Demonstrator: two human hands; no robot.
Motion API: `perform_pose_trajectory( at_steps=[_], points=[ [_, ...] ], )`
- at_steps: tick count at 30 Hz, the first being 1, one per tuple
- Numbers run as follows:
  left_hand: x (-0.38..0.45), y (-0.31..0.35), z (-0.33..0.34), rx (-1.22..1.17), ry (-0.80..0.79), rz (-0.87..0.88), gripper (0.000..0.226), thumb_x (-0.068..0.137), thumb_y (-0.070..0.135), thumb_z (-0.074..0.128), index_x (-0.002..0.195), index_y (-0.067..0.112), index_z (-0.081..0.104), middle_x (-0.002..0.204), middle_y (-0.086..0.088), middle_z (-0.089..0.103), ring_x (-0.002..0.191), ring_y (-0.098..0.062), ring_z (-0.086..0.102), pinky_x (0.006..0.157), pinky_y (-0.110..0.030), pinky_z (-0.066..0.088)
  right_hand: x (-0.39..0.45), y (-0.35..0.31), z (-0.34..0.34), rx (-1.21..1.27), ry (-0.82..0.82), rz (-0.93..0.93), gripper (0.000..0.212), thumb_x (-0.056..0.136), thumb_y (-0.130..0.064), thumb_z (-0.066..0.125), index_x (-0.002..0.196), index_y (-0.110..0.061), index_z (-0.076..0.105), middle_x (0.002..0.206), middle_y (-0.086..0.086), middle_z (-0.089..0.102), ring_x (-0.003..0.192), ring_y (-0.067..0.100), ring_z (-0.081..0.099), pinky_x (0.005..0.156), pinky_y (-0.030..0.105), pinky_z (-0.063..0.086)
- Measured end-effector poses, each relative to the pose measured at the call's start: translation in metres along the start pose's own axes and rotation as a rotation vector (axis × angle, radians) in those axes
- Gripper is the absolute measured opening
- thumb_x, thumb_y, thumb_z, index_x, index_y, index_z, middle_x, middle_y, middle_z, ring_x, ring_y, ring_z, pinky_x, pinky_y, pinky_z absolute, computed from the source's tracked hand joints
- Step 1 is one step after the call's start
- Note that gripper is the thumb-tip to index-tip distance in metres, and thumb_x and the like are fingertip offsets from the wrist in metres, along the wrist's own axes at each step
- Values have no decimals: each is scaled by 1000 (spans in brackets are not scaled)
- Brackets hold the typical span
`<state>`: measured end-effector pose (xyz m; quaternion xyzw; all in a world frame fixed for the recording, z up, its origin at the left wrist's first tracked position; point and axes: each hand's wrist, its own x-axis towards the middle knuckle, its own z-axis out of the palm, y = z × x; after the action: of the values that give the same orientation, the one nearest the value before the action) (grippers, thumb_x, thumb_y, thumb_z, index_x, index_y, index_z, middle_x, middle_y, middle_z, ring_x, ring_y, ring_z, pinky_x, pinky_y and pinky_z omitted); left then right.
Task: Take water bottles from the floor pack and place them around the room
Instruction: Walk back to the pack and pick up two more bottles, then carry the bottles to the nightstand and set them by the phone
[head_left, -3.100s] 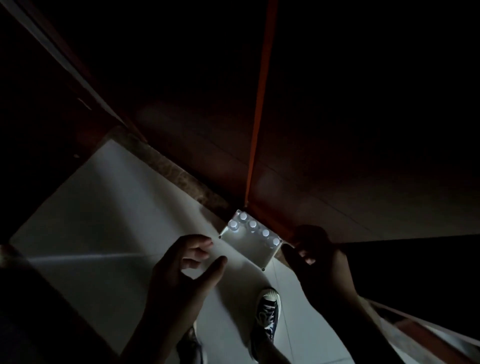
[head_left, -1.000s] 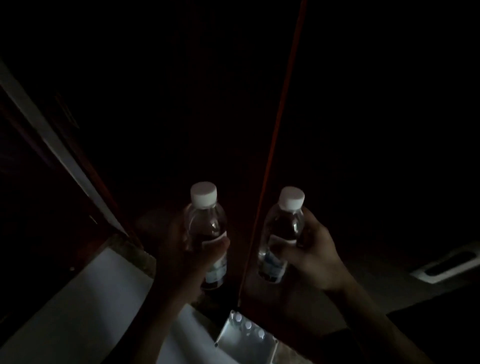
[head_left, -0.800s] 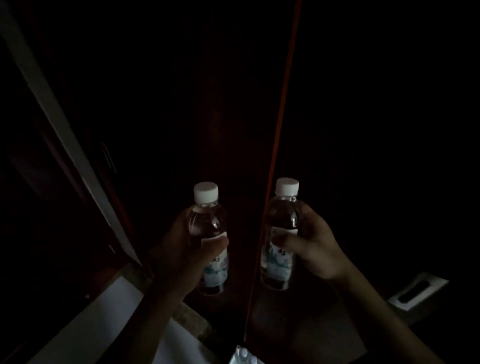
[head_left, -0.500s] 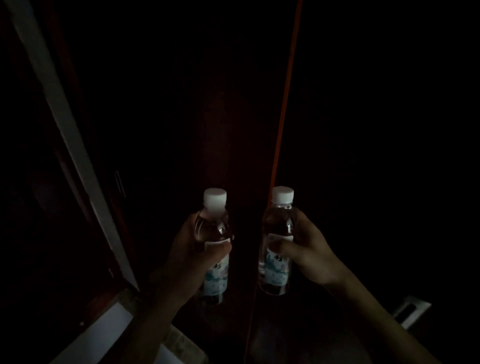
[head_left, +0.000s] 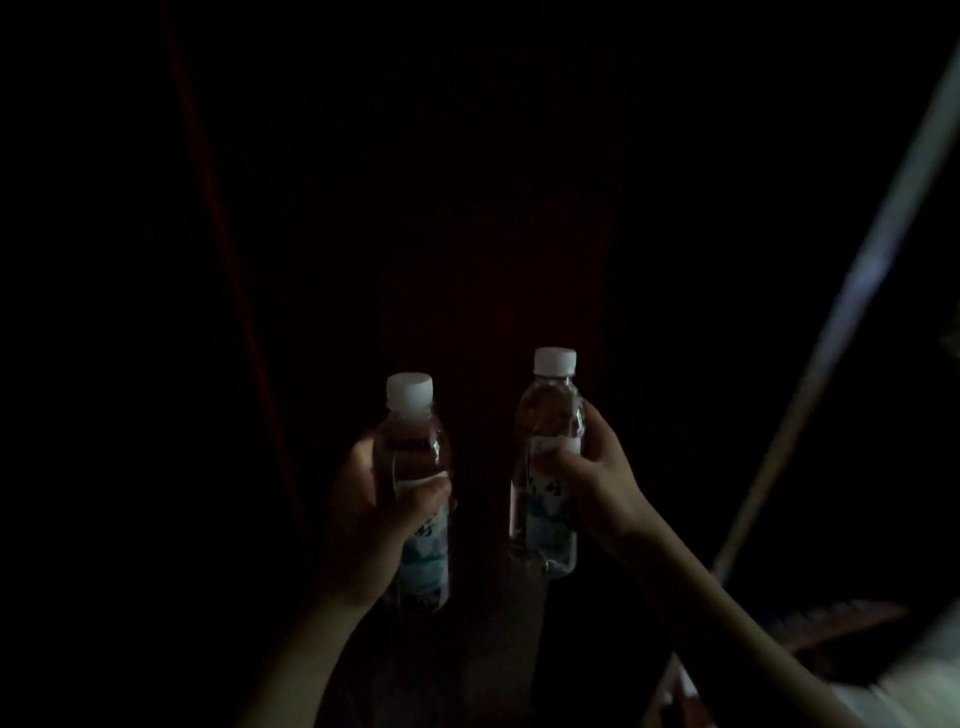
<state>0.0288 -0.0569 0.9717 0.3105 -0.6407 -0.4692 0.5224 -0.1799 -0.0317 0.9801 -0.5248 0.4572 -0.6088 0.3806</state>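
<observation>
Dark brush-style characters stand on the pale blue-and-white paper label of the clear plastic water bottle with a white cap on the left (head_left: 415, 499), and on the matching label of the clear plastic water bottle with a white cap on the right (head_left: 545, 467); the dim light leaves both too blurred to read

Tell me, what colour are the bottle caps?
White, both caps, clearest in the head view.

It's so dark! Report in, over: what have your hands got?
Left hand grips one bottle. Right hand grips another bottle. Both upright, capped. Surroundings too dark.
</observation>
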Motion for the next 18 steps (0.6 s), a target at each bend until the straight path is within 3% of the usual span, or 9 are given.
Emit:
perform_pose_trajectory(
  at_steps=[4,6,10,18],
  points=[
    [18,10,94,-173,-221,18,51,58,34,72,107,23,63,89,-5,72,74,-21,71,61,-27,57,-45,-29,-95,-32,270,-55,50,59,-28,72,105,-16,57,88,11,63,76,28,64,70,46,54],
    [22,17,148,-253,-322,24,53,55,33,73,105,22,62,84,-5,71,67,-18,70,58,-26,57,-70,-41,-144,-38,405,-97,49,57,-26,73,102,-14,58,83,11,63,71,28,62,68,44,52],
    [20,27,258,-334,-511,15,61,55,32,75,112,15,60,91,-12,68,72,-21,70,61,-27,56,-128,-61,-238,-69,647,-188,47,53,-23,76,96,-11,60,71,1,64,60,20,59,62,34,48],
    [-14,50,479,-424,-750,20,59,54,38,76,107,17,61,82,-9,73,64,-23,73,57,-27,57,-259,-112,-402,-271,978,-230,52,48,-24,81,94,-12,60,78,9,63,70,26,59,69,44,49]
  ],
)
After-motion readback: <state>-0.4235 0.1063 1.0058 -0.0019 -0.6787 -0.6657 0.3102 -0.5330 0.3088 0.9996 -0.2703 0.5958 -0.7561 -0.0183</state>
